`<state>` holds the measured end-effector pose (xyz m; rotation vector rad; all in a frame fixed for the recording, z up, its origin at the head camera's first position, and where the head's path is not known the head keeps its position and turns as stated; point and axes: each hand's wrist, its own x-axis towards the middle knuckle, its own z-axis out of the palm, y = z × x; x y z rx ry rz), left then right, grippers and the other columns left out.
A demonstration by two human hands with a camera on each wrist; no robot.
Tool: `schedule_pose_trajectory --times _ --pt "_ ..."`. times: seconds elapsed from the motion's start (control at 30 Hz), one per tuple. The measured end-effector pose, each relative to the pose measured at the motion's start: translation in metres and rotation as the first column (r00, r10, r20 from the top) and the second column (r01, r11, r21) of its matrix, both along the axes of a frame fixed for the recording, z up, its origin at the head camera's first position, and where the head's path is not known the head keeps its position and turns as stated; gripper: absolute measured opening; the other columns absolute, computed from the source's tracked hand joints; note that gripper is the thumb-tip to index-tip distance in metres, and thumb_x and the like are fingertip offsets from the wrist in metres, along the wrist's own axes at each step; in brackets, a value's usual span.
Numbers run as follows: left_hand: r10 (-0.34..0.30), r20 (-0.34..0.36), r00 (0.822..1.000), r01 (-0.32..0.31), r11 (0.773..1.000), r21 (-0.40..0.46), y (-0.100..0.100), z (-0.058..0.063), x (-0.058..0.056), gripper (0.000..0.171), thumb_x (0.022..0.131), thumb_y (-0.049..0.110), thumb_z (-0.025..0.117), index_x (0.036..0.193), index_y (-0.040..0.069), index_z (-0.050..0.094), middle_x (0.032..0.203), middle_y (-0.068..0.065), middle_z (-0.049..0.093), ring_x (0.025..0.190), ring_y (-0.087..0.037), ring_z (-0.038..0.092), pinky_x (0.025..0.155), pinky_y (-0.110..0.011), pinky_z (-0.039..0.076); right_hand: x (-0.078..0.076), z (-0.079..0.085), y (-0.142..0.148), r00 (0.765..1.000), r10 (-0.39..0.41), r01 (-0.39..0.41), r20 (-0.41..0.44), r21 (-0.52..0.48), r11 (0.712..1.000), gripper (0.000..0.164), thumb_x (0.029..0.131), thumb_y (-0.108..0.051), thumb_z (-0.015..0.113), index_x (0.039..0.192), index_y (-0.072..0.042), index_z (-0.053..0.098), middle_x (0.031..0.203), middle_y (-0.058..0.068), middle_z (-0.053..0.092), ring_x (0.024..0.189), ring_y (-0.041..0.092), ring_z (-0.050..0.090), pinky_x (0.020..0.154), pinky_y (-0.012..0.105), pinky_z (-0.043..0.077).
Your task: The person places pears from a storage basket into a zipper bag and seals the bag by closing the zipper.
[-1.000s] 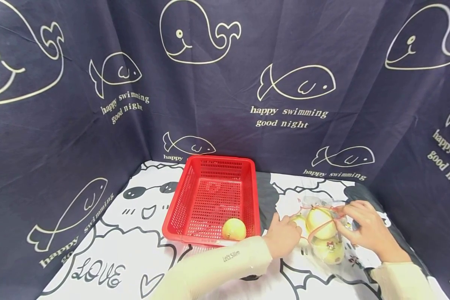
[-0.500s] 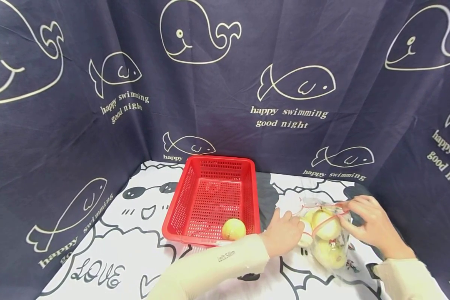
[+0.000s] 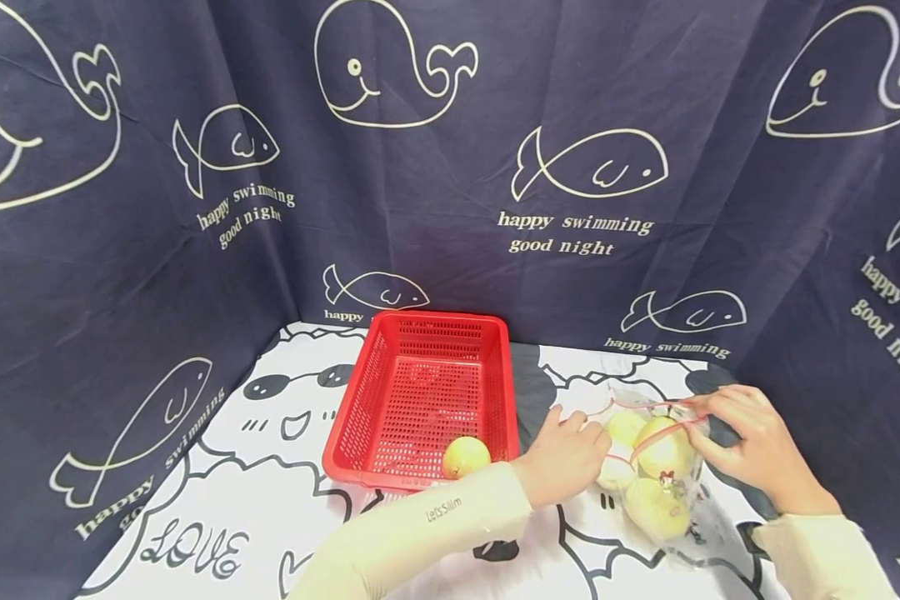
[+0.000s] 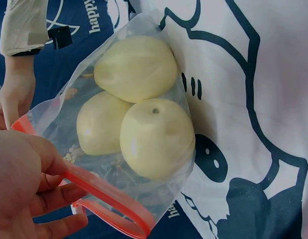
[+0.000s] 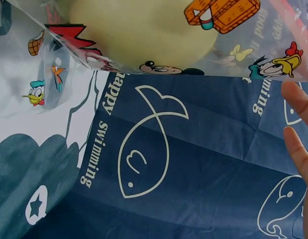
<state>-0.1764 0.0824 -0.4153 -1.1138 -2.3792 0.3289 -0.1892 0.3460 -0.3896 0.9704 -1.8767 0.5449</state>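
Bag [image 4: 111, 193] between both hands [image 3: 566, 457] [image 3: 757, 446]

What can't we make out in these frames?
- Right wrist: most of the right hand, cut off by the right edge; the upper part of the fruit, cut off by the top edge.
- Left wrist: part of the right hand, behind the left hand.
- Head: the basket's near right corner, behind the left sleeve; fine prints on the bag, too small.

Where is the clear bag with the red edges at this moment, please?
In the head view, the clear bag is on the right side, between the left hand and the right hand, right of the red basket.
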Motion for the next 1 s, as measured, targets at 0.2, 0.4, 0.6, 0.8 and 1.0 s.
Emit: schedule_pose_trajectory --times 0.2,0.4,0.6,0.8,1.0 --pt "0.009 0.036 0.999 -0.010 0.999 0.033 -0.001 0.005 -0.004 0.023 0.094 0.038 0.062 0.112 0.024 0.061 0.109 0.009 0.060 0.109 -0.014 0.051 0.095 -0.041 0.038 0.003 0.003 0.000 1.000 -0.011 0.011 -0.001 -0.018 1.000 0.055 0.095 -0.046 0.058 0.077 0.004 0.070 0.072 0.013 0.065 0.078 0.016 0.050 0.101 0.019 0.033" --pt "-0.006 0.011 1.000 0.005 0.997 0.075 -0.001 0.010 -0.006 0.021 0.094 0.039 0.060 0.109 0.025 0.062 0.105 0.009 0.059 0.109 -0.014 0.052 0.094 -0.041 0.038 0.004 0.003 0.001 1.000 -0.022 0.022 0.007 -0.037 0.999 0.057 0.095 -0.047 0.059 0.076 0.006 0.069 0.073 0.014 0.066 0.081 0.013 0.051 0.101 0.020 0.034" --pt "-0.020 -0.040 0.999 0.025 0.992 0.120 -0.004 0.018 -0.006 0.017 0.093 0.038 0.060 0.104 0.025 0.063 0.102 0.010 0.059 0.109 -0.013 0.051 0.094 -0.041 0.038 0.005 0.002 0.002 1.000 -0.008 0.007 -0.005 -0.052 0.999 0.057 0.095 -0.046 0.059 0.076 0.007 0.069 0.070 0.012 0.064 0.083 0.012 0.051 0.101 0.019 0.034" --pt "-0.029 -0.003 1.000 0.029 0.993 0.115 -0.006 0.023 -0.009 0.019 0.093 0.037 0.060 0.106 0.025 0.063 0.106 0.010 0.058 0.112 -0.014 0.050 0.097 -0.044 0.037 0.005 -0.002 0.004 1.000 0.015 -0.017 -0.026 -0.068 0.998 0.055 0.095 -0.043 0.060 0.076 0.008 0.068 0.071 0.012 0.064 0.086 0.009 0.053 0.100 0.021 0.036" --pt "-0.048 0.030 0.998 0.045 0.995 0.084 -0.009 0.023 -0.010 0.019 0.094 0.037 0.060 0.108 0.025 0.062 0.108 0.009 0.059 0.115 -0.014 0.048 0.096 -0.042 0.036 0.004 -0.007 0.006 0.999 0.032 -0.034 -0.030 -0.063 0.997 0.052 0.095 -0.040 0.061 0.075 0.007 0.068 0.072 0.010 0.066 0.082 0.013 0.054 0.100 0.022 0.037"
